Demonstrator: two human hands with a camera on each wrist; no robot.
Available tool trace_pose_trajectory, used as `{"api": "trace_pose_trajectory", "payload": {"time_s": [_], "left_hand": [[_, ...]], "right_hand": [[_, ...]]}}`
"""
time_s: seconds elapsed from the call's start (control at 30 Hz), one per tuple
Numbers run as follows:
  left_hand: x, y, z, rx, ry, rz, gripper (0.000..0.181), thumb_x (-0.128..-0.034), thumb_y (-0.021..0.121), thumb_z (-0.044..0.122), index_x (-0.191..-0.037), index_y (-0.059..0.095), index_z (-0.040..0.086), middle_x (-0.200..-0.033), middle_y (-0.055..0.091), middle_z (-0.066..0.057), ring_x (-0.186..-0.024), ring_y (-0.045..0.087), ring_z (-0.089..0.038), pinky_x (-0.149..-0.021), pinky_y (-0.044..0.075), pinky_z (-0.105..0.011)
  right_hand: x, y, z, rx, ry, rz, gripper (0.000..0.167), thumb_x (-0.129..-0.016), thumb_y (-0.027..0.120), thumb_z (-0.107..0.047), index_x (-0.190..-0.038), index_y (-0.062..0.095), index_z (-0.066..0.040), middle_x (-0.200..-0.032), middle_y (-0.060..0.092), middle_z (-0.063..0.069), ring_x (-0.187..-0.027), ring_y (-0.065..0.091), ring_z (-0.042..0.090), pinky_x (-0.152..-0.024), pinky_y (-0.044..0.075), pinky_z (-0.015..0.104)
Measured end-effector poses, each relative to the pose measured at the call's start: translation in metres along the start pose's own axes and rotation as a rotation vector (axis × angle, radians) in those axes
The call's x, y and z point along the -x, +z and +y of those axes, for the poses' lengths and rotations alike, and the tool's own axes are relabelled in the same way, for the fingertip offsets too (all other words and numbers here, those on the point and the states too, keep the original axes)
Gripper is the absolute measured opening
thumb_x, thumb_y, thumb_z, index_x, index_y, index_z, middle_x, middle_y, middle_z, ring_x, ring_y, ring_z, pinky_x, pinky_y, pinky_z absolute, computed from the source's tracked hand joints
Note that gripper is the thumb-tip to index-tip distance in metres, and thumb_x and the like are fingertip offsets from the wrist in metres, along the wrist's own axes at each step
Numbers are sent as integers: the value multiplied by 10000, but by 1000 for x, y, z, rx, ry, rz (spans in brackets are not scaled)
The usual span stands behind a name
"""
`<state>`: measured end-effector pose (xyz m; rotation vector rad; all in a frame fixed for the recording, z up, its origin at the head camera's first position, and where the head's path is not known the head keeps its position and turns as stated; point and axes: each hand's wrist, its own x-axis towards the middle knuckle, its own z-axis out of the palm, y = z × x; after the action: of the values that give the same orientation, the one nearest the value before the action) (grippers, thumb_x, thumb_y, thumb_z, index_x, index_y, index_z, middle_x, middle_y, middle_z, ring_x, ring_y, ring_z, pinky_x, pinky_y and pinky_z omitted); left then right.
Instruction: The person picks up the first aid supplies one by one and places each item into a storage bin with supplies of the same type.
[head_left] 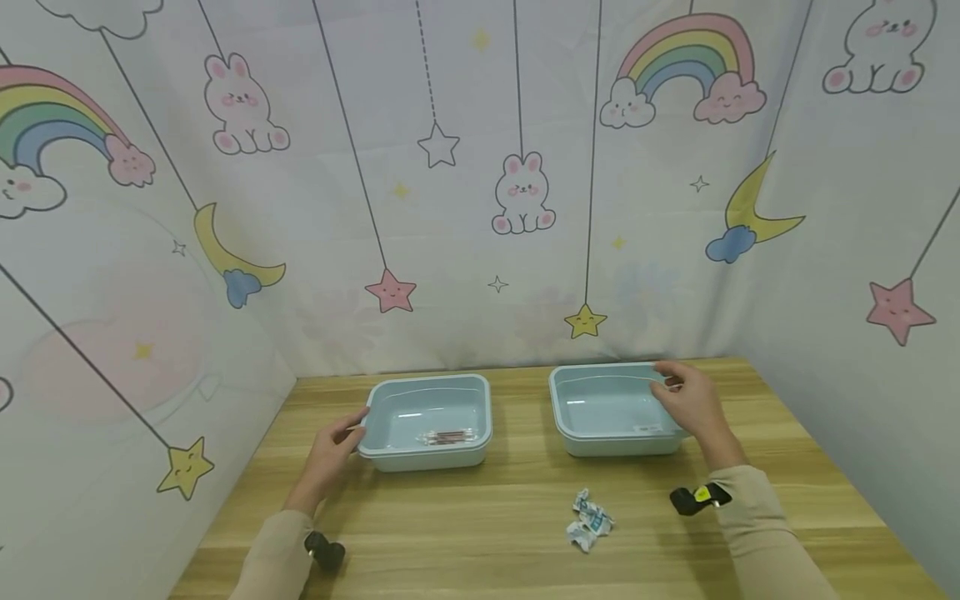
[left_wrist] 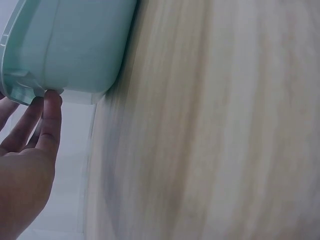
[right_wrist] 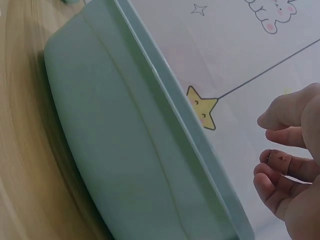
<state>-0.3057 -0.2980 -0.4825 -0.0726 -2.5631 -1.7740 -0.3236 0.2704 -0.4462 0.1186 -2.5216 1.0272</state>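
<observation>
Two pale blue plastic bins stand on the table. At the left bin point(head_left: 423, 458), my left hand point(head_left: 332, 454) touches the left end of the rim; in the left wrist view its fairly straight fingers point(left_wrist: 51, 117) meet the underside of the rim. Inside that bin lies a bundle of thin brownish sticks point(head_left: 450, 437) with pale ends. Over the right end of the right bin point(head_left: 622, 446) is my right hand point(head_left: 692, 402). The right wrist view shows its fingers loosely bent, holding nothing, apart from the rim. A small pale label-like piece point(head_left: 647, 429) lies in this bin.
Crumpled white and blue wrappers point(head_left: 591, 523) lie on the wooden table point(head_left: 450, 533), in front of the right bin. Behind the table hangs a cloth point(head_left: 450, 217) printed with rabbits and stars. Similar cloth runs along both sides.
</observation>
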Motion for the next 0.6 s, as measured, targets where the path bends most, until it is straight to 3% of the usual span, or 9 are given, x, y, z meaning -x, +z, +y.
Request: {"api": "trace_pose_trajectory", "payload": {"time_s": [0.07,0.2,0.43,0.6], "left_hand": [[3,0,5,-2,-3,-4,440,-1009,485,118,-1440,453,33,-1503,421,-182,-1286,494,-381,-956,517,-289],[1,0,2,-11,6,-1,441,-1010,481,116,-1441,449,28,-1504,420,-185,-1289,492,-391,-961,520,-305],[-14,-1,-25,-1,10,9,437,-1015,494,155,-1445,463,82,-1511,424,-146,-1294,499,-363,-969,519,-315],[-16,0,-31,-7,35,24,433,-1013,509,181,-1436,479,92,-1497,446,-136,-1274,518,-352,-942,523,-268]], "right_hand": [[1,-2,4,23,18,-8,351,-928,618,-149,-1242,622,6,-1208,625,257,-1031,604,409,-833,517,545],[4,-6,11,52,64,-31,376,-933,609,-177,-1263,603,4,-1226,606,279,-1076,586,434,-837,514,555],[9,-12,24,60,134,-71,399,-930,597,-182,-1279,589,11,-1250,586,299,-1123,556,459,-862,499,568],[15,-14,31,90,148,-98,392,-932,581,-166,-1276,583,22,-1254,572,319,-1102,563,464,-826,512,550]]}}
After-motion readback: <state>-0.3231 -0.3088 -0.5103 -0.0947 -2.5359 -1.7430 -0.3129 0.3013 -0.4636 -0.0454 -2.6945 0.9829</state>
